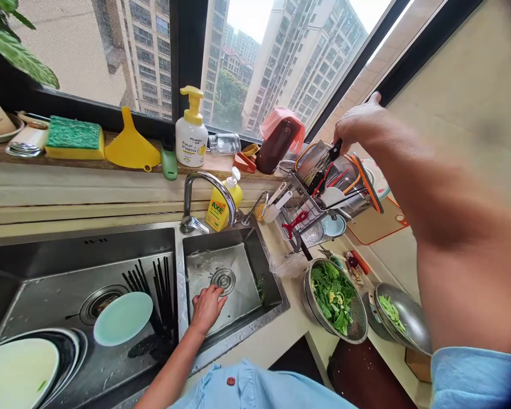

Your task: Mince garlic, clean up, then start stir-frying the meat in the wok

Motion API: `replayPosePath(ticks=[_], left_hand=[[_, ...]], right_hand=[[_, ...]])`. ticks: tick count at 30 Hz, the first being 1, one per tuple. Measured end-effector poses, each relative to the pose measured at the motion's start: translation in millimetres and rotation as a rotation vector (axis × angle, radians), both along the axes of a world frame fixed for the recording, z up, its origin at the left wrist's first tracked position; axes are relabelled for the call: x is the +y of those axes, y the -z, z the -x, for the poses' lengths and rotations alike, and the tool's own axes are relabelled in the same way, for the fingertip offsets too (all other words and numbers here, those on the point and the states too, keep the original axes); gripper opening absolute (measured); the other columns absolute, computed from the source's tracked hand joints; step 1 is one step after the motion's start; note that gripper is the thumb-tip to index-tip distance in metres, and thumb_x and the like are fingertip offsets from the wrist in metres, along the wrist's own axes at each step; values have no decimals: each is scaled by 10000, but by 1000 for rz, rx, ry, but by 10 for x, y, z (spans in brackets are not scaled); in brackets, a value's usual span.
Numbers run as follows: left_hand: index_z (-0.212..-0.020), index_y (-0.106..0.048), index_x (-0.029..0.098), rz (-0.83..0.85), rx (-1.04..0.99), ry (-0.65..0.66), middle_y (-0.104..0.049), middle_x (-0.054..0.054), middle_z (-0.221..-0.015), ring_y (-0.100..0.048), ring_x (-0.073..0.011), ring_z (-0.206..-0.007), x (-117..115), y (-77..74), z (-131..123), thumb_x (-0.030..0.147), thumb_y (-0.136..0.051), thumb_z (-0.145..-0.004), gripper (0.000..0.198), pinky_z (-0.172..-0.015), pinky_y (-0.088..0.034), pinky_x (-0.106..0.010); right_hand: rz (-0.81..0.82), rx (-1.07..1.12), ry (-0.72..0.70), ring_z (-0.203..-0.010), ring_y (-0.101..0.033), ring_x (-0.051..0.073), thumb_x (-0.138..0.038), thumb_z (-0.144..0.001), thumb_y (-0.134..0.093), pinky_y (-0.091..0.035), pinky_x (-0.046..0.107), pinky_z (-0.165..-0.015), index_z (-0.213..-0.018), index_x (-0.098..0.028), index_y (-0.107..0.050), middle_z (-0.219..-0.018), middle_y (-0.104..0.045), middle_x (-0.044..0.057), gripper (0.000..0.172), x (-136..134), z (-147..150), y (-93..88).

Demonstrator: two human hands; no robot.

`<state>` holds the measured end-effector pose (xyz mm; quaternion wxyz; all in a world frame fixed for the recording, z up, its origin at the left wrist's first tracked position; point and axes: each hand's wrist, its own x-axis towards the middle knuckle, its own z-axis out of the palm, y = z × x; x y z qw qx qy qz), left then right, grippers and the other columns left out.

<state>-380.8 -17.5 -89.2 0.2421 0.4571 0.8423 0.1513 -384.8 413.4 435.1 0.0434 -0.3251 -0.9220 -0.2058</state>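
My right hand (361, 122) reaches up to the dish rack (296, 196) and is closed on the black handle of a wide-bladed kitchen knife (315, 162). The blade is at the top of the rack, among other utensils; its lower part is partly hidden. Scissors with red handles (295, 224) hang on the rack's front. Over the near edge of the small sink (249, 267), my left hand (208, 307) hangs with loosely bent fingers and holds nothing.
The large sink (68, 272) holds stacked plates (21, 369), a pale green bowl (123, 319) and black chopsticks. A chrome faucet (208, 179) stands behind the sinks beside a yellow soap bottle (225, 201). At right are a colander of greens (332, 292) and a pan (411, 318).
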Motion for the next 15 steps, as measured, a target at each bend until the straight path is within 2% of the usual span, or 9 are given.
replayPosePath(ticks=[1,3,6,9,11,13,15], left_hand=[[-1160,-680,244,2,1,-2,-629,-105,-1272,-575,-289,-1166,-1,-3,0,339,-489,-944,303,-911,-451,-424],[-1160,-681,251,1,2,-6,-633,-101,-1271,-576,-288,-1166,-1,-4,1,337,-495,-939,300,-916,-449,-421],[-1153,-685,254,-2,2,-4,-635,-98,-1271,-582,-283,-1160,1,10,5,336,-495,-937,299,-917,-452,-417],[-1157,-688,246,-8,4,1,-636,-104,-1268,-580,-284,-1170,4,36,9,340,-493,-934,310,-916,-456,-413],[-1162,-688,245,-9,8,4,-638,-107,-1263,-582,-285,-1169,6,54,10,339,-493,-932,315,-913,-459,-411],[-1153,-692,250,-6,13,5,-641,-104,-1255,-590,-281,-1157,5,69,12,337,-494,-930,311,-903,-464,-404],[-1139,-699,259,-4,22,3,-648,-97,-1243,-599,-277,-1148,2,84,15,338,-500,-928,301,-911,-465,-402]], right_hand=[[-37,-64,35,-1163,-591,228,-442,-845,-388,-452,333,-702,-434,17,-549,-639,-680,118,638,7,-2,69],[-57,-101,-10,-1070,-644,178,-397,-856,-398,-440,292,-691,-434,19,-539,-629,-677,94,610,18,-6,227],[9,-156,-3,-822,-690,67,-291,-846,-501,-386,167,-624,-434,1,-547,-525,-633,31,506,9,1,468],[124,-326,18,-517,-580,-37,-197,-814,-559,-260,96,-503,-468,-19,-583,-426,-558,-44,389,-28,-2,668],[176,-387,-42,-381,-450,-59,-152,-795,-567,-204,100,-456,-480,-32,-595,-376,-501,-86,338,-48,-14,792],[199,-298,-116,-333,-375,-54,-111,-778,-574,-218,99,-458,-447,-47,-573,-319,-420,-111,337,-60,-26,920],[181,-38,-236,-335,-372,-42,-65,-749,-601,-276,89,-496,-393,-67,-525,-278,-346,-120,364,-69,-30,1037]])
